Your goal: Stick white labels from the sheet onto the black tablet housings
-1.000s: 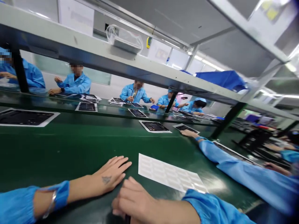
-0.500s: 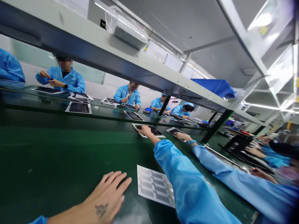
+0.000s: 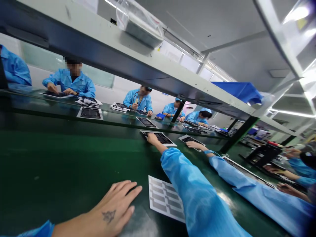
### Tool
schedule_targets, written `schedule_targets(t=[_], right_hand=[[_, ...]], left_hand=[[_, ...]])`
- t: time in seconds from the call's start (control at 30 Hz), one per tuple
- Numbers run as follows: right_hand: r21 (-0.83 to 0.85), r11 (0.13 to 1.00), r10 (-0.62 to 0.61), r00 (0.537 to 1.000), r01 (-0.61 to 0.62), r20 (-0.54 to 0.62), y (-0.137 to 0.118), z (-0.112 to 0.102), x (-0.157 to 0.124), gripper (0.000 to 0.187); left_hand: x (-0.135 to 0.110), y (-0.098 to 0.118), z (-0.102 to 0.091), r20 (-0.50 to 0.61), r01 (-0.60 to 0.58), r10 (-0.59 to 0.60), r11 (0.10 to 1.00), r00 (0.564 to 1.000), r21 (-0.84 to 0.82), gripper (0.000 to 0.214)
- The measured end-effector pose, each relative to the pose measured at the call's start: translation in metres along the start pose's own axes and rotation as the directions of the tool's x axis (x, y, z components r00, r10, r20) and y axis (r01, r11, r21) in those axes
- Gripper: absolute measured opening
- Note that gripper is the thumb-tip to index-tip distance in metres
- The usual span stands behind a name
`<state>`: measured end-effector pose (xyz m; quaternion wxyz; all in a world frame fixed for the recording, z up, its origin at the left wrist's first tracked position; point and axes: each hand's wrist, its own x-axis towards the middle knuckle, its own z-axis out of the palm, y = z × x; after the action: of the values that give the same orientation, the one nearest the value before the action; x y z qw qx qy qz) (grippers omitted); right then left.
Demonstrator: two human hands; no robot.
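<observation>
Green bench (image 3: 61,164): glossy, spreading beneath both arms.
Left hand (image 3: 118,207): palm down, fingers loosely spread, grasping nothing.
Right hand (image 3: 152,138): stretched forward, fingers at the left end of the dark panel (image 3: 164,139) (whether they pinch it, I cannot tell).
Dark panel: white-bordered, lying near the bench's far edge.
Patterned sheet (image 3: 165,200): white with grey patches, just beside the left hand, partly covered by the blue sleeve (image 3: 197,187).
Co-worker's hand (image 3: 195,144): at another panel (image 3: 187,138), farther right.
</observation>
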<state>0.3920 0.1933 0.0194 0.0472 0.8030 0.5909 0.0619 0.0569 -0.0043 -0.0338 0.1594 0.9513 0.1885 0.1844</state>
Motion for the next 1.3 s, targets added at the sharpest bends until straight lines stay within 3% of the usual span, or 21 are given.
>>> schedule_targets(t=[0.1,0.27,0.47,0.6,0.77,0.87,0.97,1.03,1.1,1.17,1.23,1.3], right_hand=[[0.035,0.995,-0.092,0.996,0.093,-0.015,-0.014,0.001,-0.016,0.03],[0.07,0.98,-0.186,0.982,0.188,-0.034,-0.036,0.0,-0.047,0.033],[0.099,0.966,-0.23,0.97,0.238,-0.079,-0.064,-0.01,-0.069,0.034],[0.135,0.947,-0.279,0.955,0.291,-0.105,-0.078,-0.027,-0.082,0.033],[0.18,0.863,-0.441,0.878,0.472,-0.185,-0.09,-0.062,-0.124,0.022],[0.219,0.774,-0.552,0.802,0.594,-0.229,-0.088,-0.081,-0.169,0.015],[0.305,0.685,-0.585,0.749,0.662,-0.311,-0.069,-0.095,-0.221,0.02],[0.473,0.529,-0.537,0.71,0.705,-0.456,-0.047,-0.103,-0.254,0.028],[0.636,0.416,-0.413,0.758,0.65,-0.505,-0.022,-0.106,-0.283,0.043],[0.724,0.395,-0.256,0.825,0.565,-0.504,0.003,-0.104,-0.305,0.06],[0.771,0.415,-0.107,0.868,0.483,-0.485,0.027,-0.095,-0.321,0.071],[0.821,0.416,0.017,0.9,0.39,-0.436,0.049,-0.084,-0.33,0.075]], left_hand=[[0.015,-0.022,-0.007,-0.089,0.096,-0.094,0.995,0.992,0.019,0.048],[0.044,-0.059,-0.027,-0.219,0.108,-0.061,0.972,0.974,0.207,0.048],[0.044,-0.066,-0.038,-0.21,0.072,0.008,0.926,0.978,0.369,0.047],[0.053,-0.081,-0.047,-0.199,0.092,0.004,0.878,0.98,0.47,0.044],[0.073,-0.092,-0.073,-0.207,0.14,-0.029,0.826,0.978,0.546,0.047],[0.068,-0.072,-0.091,-0.136,0.08,-0.001,0.813,0.991,0.576,0.033],[0.042,-0.031,-0.104,-0.026,-0.032,0.058,0.821,0.998,0.57,0.028],[0.015,0.002,-0.108,0.035,-0.115,0.115,0.821,0.993,0.559,0.03],[-0.018,0.035,-0.105,0.089,-0.223,0.214,0.766,0.973,0.603,0.035],[-0.054,0.065,-0.095,0.066,-0.27,0.29,0.753,0.955,0.6,0.041],[-0.089,0.089,-0.078,0.099,-0.315,0.31,0.796,0.946,0.516,0.04],[-0.116,0.106,-0.058,0.129,-0.272,0.24,0.887,0.962,0.374,0.033]])
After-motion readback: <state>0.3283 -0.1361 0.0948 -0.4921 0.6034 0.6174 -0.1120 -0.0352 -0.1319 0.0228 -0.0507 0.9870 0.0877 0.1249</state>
